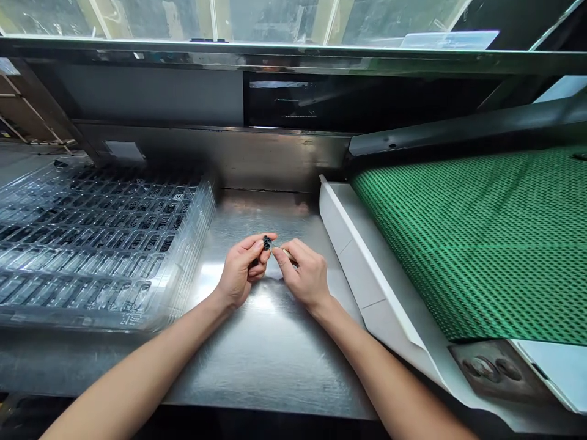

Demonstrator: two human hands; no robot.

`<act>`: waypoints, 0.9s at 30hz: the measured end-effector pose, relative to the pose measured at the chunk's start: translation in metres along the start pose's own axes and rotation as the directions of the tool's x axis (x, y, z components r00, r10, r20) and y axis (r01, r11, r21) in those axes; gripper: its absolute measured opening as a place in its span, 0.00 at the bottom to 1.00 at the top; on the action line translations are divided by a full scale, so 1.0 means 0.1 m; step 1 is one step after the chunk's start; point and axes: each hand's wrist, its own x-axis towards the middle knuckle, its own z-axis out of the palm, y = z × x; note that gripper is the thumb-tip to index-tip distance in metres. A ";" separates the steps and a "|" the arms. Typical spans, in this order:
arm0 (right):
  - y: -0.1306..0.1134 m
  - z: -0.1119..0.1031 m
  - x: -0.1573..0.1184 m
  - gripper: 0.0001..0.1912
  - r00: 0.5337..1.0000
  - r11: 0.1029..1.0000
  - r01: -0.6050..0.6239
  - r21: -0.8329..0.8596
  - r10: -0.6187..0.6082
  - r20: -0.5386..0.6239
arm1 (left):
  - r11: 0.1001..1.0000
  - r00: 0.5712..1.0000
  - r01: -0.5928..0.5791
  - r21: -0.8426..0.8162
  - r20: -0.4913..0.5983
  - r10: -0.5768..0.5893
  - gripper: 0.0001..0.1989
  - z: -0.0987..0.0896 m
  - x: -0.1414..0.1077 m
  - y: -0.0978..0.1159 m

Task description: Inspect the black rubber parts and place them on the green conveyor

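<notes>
Between thumb and fingers, my left hand [241, 269] pinches a small black part [266, 242], held up above the steel tabletop [270, 330]. The part looks like moulded plastic with an opening in its face; its exact kind is too small to tell. Close on its right, my right hand [303, 272] is closed around a thin, pale stick-like tool [288, 253]. The tool's tip points at the black part; whether it touches cannot be made out. Something dark also shows under the left fingers.
Stacked clear plastic trays [105, 281] with rows of pockets, many holding black parts, stand on the left. A white guard [358, 263] borders a green mesh conveyor belt [481, 244] on the right. A metal rail [293, 60] crosses overhead.
</notes>
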 end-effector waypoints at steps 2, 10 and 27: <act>0.01 0.00 0.00 0.20 1.000 1.000 0.007 0.000 -0.007 0.003 | 1.000 1.000 0.003 0.005 -0.005 -0.003 0.23 0.00 0.00 0.00; -0.01 -0.01 0.01 0.20 1.000 1.000 -0.002 -0.006 0.002 0.003 | 1.000 1.000 0.004 -0.001 -0.005 -0.004 0.23 -0.01 0.01 0.00; 0.01 -0.02 0.04 0.22 0.997 0.992 -0.072 0.107 0.074 -0.013 | 1.000 1.000 0.021 0.008 -0.011 -0.021 0.24 0.01 0.00 0.02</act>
